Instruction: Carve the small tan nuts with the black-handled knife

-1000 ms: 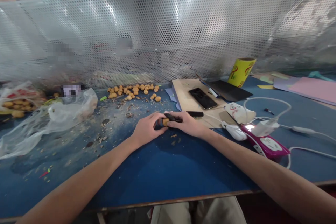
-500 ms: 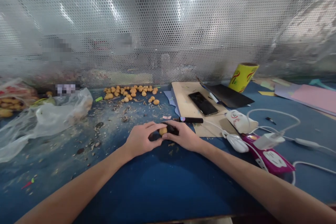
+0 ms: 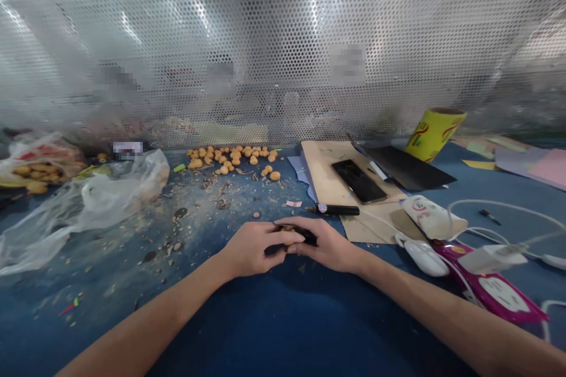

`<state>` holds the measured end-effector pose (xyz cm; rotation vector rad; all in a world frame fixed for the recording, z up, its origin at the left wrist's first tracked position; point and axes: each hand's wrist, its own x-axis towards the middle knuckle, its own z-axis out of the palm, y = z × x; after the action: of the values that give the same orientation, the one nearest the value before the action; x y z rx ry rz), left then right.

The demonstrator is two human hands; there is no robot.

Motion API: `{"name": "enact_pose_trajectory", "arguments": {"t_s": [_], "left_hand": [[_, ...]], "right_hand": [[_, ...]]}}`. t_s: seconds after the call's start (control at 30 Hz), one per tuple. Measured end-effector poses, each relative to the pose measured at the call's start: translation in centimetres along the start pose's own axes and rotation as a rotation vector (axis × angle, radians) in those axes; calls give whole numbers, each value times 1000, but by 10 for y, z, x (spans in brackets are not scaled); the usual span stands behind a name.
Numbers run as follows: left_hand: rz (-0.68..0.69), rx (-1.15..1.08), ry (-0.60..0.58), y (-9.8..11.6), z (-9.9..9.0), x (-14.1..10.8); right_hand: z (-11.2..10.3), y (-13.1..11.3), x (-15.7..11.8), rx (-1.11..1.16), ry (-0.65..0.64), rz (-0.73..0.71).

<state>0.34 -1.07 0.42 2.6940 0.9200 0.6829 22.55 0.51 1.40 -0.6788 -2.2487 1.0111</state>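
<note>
Both hands meet at the middle of the blue table [image 3: 265, 318], fingers curled round one small yellow-brown round piece [image 3: 289, 235]. My left hand [image 3: 256, 246] is closed on its left side, with fingers laid across it. From the right, my right hand [image 3: 329, 242] closes on the same piece; dark shadow or a dark object between the hands cannot be made out. Just behind them lies a black pen-like tool [image 3: 338, 210] with a cable. Farther back, several similar yellow-brown pieces [image 3: 234, 156] are spread near the perforated metal screen [image 3: 283, 41].
Plastic bags [image 3: 110, 188] lie at the left, one holding more pieces. At the right are a phone [image 3: 359, 180] on cardboard, a yellow roll [image 3: 435, 134], a white adapter, cables and a magenta power strip [image 3: 499, 294]. Crumbs litter the table's left half.
The view has shifted, so the table's things appear farther right. My left fingers now cover more of the held piece, which shows less than before.
</note>
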Motion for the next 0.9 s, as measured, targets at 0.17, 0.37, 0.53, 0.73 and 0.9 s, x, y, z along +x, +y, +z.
{"name": "enact_pose_trajectory", "arguments": {"t_s": [0.17, 0.37, 0.53, 0.73, 0.9], "left_hand": [[-14, -71, -4, 5, -2, 1], [-4, -120, 2, 16, -7, 3], [-1, -90, 22, 12, -3, 4], [-48, -146, 28, 7, 1, 5], [-84, -219, 1, 6, 0, 6]], "right_hand": [[-2, -1, 0, -142, 14, -76], [-8, 1, 0, -212, -24, -127], [-9, 5, -2, -277, -7, -159], [-8, 15, -1, -377, 44, -171], [-7, 15, 1, -411, 85, -127]]}}
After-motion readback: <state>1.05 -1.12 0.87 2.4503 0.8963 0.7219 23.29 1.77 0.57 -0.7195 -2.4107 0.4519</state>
